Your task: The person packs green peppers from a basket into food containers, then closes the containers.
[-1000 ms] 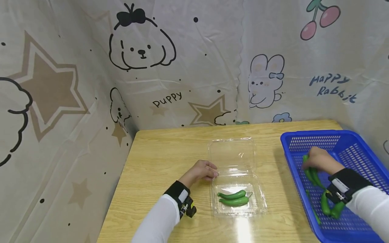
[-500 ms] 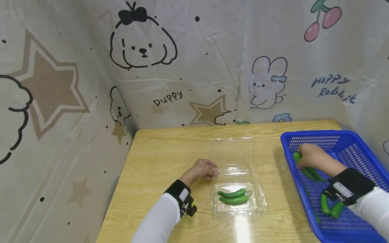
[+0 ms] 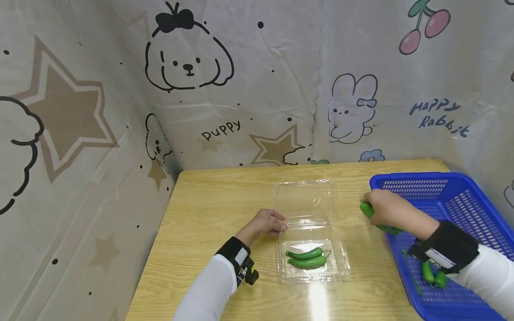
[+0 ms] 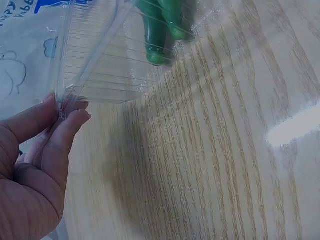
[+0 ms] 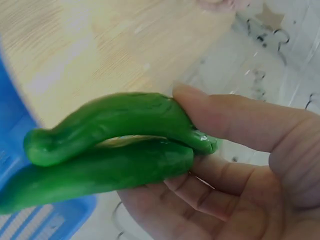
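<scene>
My left hand (image 3: 265, 224) pinches the hinge edge of a clear plastic clamshell box (image 3: 343, 267), thumb and fingers meeting on it in the left wrist view (image 4: 42, 150). The box stands with its lid folded back, and two green peppers (image 3: 307, 262) lie side by side in its base. Two more green peppers (image 5: 125, 117) are in my right hand (image 3: 391, 211), held near their ends between thumb and fingers. That hand is over the left rim of the blue basket (image 3: 395, 263), toward the box.
Several green peppers (image 3: 428, 273) lie in the basket, partly hidden under the right wrist strap (image 3: 453, 246). The wooden table (image 3: 213, 196) meets a printed cloth wall (image 3: 241, 102) at the back and left. Light glares on the table in front of the box.
My right hand has lifted the two peppers from inside the basket and carried them left, over its rim. My left hand has stayed at the box's hinge.
</scene>
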Action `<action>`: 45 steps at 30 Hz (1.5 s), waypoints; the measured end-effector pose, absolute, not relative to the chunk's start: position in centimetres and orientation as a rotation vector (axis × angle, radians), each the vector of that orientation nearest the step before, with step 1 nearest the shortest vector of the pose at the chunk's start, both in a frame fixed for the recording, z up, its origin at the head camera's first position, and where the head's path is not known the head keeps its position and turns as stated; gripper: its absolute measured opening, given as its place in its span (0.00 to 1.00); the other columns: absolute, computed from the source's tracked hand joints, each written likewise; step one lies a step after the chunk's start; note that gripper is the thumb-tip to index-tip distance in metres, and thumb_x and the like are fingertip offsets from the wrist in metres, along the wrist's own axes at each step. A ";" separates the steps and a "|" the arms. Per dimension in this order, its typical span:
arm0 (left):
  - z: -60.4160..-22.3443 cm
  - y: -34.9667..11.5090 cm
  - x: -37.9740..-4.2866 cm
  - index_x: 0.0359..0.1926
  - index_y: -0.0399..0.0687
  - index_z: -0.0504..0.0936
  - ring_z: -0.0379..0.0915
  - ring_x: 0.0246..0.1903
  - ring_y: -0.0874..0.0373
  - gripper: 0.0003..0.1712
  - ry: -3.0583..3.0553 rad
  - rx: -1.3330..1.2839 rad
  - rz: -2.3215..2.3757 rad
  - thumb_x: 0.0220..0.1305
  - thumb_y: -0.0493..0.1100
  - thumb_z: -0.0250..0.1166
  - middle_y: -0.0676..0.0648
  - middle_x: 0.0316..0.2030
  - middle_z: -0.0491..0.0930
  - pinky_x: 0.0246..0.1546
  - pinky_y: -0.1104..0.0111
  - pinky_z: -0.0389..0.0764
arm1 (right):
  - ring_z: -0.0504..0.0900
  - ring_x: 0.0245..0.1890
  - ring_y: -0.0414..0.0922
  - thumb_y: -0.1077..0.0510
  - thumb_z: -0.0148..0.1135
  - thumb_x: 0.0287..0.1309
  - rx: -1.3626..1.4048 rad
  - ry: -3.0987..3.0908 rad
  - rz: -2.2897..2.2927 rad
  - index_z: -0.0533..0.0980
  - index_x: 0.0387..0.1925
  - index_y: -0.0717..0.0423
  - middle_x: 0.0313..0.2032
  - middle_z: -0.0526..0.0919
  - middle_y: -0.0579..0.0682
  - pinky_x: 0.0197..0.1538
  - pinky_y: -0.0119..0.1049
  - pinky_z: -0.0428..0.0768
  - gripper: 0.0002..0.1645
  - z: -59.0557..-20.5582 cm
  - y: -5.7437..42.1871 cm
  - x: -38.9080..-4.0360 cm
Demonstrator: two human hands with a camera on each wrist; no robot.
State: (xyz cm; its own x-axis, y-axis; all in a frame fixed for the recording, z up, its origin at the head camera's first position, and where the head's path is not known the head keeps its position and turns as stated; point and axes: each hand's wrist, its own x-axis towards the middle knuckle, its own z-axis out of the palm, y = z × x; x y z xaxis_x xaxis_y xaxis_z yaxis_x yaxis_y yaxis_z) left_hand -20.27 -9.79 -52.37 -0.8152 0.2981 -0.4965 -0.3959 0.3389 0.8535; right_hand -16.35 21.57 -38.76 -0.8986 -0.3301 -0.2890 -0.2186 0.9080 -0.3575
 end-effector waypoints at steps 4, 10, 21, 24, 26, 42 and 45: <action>-52.0 -9.6 -20.3 0.48 0.30 0.76 0.78 0.24 0.61 0.18 2.024 -0.093 1.513 0.55 0.27 0.66 0.45 0.28 0.83 0.26 0.71 0.83 | 0.66 0.23 0.44 0.68 0.72 0.38 -0.540 2.735 -0.426 0.72 0.26 0.59 0.22 0.67 0.48 0.23 0.31 0.67 0.15 -38.7 19.3 -15.8; -51.6 -9.2 -20.4 0.49 0.30 0.76 0.77 0.22 0.61 0.18 2.012 -0.114 1.496 0.55 0.27 0.65 0.45 0.27 0.83 0.23 0.72 0.82 | 0.68 0.23 0.43 0.71 0.71 0.36 -0.678 2.721 -0.327 0.71 0.23 0.55 0.24 0.68 0.46 0.24 0.31 0.71 0.17 -38.9 15.3 -14.7; -50.9 -8.9 -21.0 0.47 0.27 0.76 0.76 0.22 0.60 0.18 2.042 -0.056 1.429 0.54 0.26 0.66 0.39 0.30 0.83 0.26 0.69 0.84 | 0.68 0.23 0.42 0.74 0.64 0.43 -0.879 2.653 -0.167 0.70 0.21 0.54 0.25 0.71 0.46 0.22 0.33 0.74 0.15 -41.0 11.0 -14.2; -50.8 -8.9 -21.1 0.47 0.27 0.76 0.76 0.21 0.60 0.18 2.037 -0.062 1.410 0.54 0.26 0.66 0.38 0.31 0.83 0.25 0.70 0.84 | 0.68 0.22 0.41 0.73 0.65 0.43 -0.909 2.618 -0.165 0.71 0.22 0.54 0.25 0.71 0.46 0.22 0.34 0.74 0.14 -41.8 10.2 -14.2; -50.9 -8.8 -21.2 0.47 0.27 0.76 0.76 0.21 0.61 0.18 2.032 -0.067 1.399 0.53 0.25 0.66 0.37 0.32 0.84 0.25 0.70 0.83 | 0.67 0.22 0.41 0.73 0.65 0.42 -0.931 2.581 -0.182 0.71 0.22 0.54 0.24 0.70 0.45 0.22 0.33 0.72 0.14 -42.4 9.6 -14.2; -51.4 -9.1 -20.7 0.48 0.27 0.76 0.78 0.23 0.60 0.18 2.030 -0.083 1.416 0.54 0.26 0.66 0.37 0.34 0.84 0.25 0.69 0.84 | 0.60 0.21 0.38 0.74 0.71 0.34 -0.929 2.435 -0.104 0.66 0.18 0.50 0.19 0.63 0.41 0.24 0.27 0.65 0.24 -46.9 6.7 -14.1; -51.4 -9.4 -20.7 0.48 0.28 0.77 0.78 0.25 0.60 0.18 2.030 -0.099 1.422 0.55 0.26 0.65 0.37 0.35 0.84 0.26 0.70 0.84 | 0.62 0.21 0.38 0.74 0.72 0.33 -0.931 2.439 -0.104 0.66 0.18 0.50 0.19 0.65 0.42 0.23 0.27 0.66 0.24 -47.3 6.6 -14.1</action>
